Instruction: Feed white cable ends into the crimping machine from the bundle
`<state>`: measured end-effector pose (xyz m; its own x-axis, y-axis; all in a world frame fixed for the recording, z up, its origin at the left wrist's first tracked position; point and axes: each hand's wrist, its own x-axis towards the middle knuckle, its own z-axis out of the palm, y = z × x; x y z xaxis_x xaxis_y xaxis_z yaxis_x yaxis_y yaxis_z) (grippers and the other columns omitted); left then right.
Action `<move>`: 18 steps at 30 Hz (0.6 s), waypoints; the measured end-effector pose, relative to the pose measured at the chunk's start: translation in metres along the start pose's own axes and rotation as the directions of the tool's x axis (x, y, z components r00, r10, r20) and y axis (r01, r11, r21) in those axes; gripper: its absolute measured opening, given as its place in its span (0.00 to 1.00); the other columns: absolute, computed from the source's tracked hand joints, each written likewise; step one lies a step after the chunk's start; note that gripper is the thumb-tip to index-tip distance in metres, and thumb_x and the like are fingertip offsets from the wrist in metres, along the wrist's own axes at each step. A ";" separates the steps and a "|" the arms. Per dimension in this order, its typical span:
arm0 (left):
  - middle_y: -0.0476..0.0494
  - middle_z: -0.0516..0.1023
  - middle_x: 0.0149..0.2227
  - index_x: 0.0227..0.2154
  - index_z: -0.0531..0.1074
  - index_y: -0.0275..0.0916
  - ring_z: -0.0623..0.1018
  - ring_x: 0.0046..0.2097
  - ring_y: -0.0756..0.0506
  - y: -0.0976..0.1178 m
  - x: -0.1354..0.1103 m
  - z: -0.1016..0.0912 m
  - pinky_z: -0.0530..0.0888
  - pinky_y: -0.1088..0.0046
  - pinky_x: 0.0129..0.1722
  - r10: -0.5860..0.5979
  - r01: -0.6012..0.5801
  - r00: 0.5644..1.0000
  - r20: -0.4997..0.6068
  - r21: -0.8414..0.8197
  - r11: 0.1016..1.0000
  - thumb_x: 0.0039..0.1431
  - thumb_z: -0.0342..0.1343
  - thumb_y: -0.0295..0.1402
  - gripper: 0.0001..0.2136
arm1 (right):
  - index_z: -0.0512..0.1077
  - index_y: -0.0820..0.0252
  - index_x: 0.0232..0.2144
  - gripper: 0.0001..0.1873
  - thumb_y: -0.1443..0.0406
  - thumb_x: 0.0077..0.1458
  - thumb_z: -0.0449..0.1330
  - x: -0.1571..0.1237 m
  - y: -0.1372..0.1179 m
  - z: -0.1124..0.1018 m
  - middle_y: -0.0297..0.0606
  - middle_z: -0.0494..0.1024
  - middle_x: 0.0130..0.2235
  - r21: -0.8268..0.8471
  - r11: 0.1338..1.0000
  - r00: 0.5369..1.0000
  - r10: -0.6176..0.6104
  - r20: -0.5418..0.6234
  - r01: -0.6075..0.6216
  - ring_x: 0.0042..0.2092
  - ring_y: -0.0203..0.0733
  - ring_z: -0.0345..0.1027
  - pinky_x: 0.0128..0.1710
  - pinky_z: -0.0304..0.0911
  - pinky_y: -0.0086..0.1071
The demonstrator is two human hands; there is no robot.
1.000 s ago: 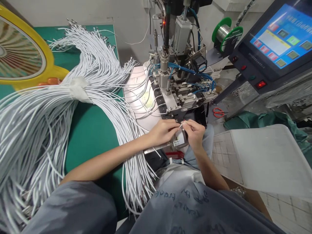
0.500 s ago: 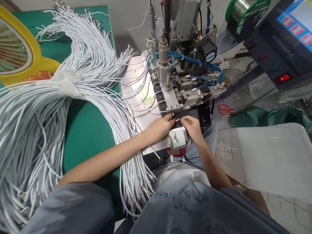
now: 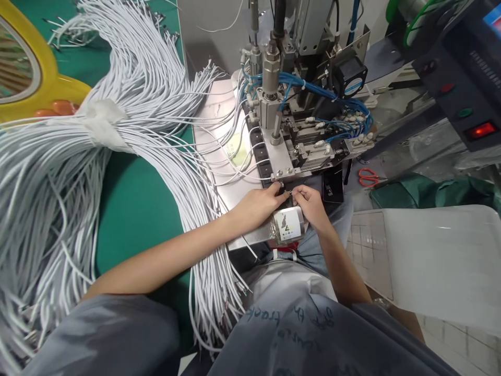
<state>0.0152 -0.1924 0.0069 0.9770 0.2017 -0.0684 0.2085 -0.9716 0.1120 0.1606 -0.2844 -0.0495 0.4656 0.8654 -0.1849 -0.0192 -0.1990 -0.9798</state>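
Observation:
My left hand (image 3: 260, 206) and my right hand (image 3: 310, 202) meet fingertip to fingertip just below the front of a metal machine (image 3: 291, 130). Both are closed in a pinch on the end of a thin white wire (image 3: 288, 194), held at the machine's dark front fixture. A silver block with a warning label (image 3: 289, 225) sits right under the two hands. A big bundle of white wires (image 3: 129, 141), tied with white tape, fans over the green mat to my left.
A yellow-framed racket-like thing (image 3: 27, 78) lies at the far left. Red scissors (image 3: 368, 177) rest right of the machine. A translucent white bin (image 3: 438, 261) stands at my right. A dark control panel with a lit red switch (image 3: 479, 130) is at the upper right.
Both hands moved forward from above the labelled block to the machine's front fixture, carrying the wire end. The view has tilted down and closer to the machine.

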 end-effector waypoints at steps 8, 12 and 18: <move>0.37 0.69 0.40 0.54 0.63 0.33 0.76 0.30 0.47 0.002 0.001 -0.003 0.70 0.72 0.26 0.001 -0.003 0.999 0.042 0.033 0.999 0.59 0.43 0.21 0.20 | 0.66 0.59 0.23 0.11 0.58 0.46 0.58 -0.001 0.002 0.002 0.27 0.63 0.18 0.048 0.998 0.999 0.040 -0.032 -0.039 0.20 0.31 0.55 0.20 0.52 0.26; 0.37 0.69 0.41 0.53 0.63 0.32 0.76 0.31 0.47 0.003 0.001 -0.005 0.71 0.72 0.27 0.008 -0.010 0.999 0.053 0.033 0.999 0.60 0.43 0.21 0.19 | 0.67 0.59 0.24 0.12 0.56 0.44 0.59 0.003 0.001 0.002 0.30 0.67 0.21 0.055 0.997 0.998 0.048 -0.048 -0.046 0.23 0.32 0.60 0.22 0.56 0.27; 0.36 0.68 0.41 0.52 0.64 0.31 0.75 0.33 0.46 0.005 0.001 -0.008 0.69 0.73 0.25 0.011 -0.013 1.000 0.020 0.076 0.997 0.60 0.43 0.21 0.18 | 0.62 0.58 0.20 0.16 0.53 0.46 0.58 0.006 0.000 0.002 0.27 0.61 0.19 0.053 0.997 0.996 0.052 0.067 -0.056 0.20 0.30 0.53 0.20 0.51 0.27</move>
<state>0.0175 -0.1963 0.0150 0.9782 0.1883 -0.0873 0.1921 -0.9807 0.0374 0.1618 -0.2789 -0.0508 0.4034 0.8829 -0.2402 -0.0920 -0.2220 -0.9707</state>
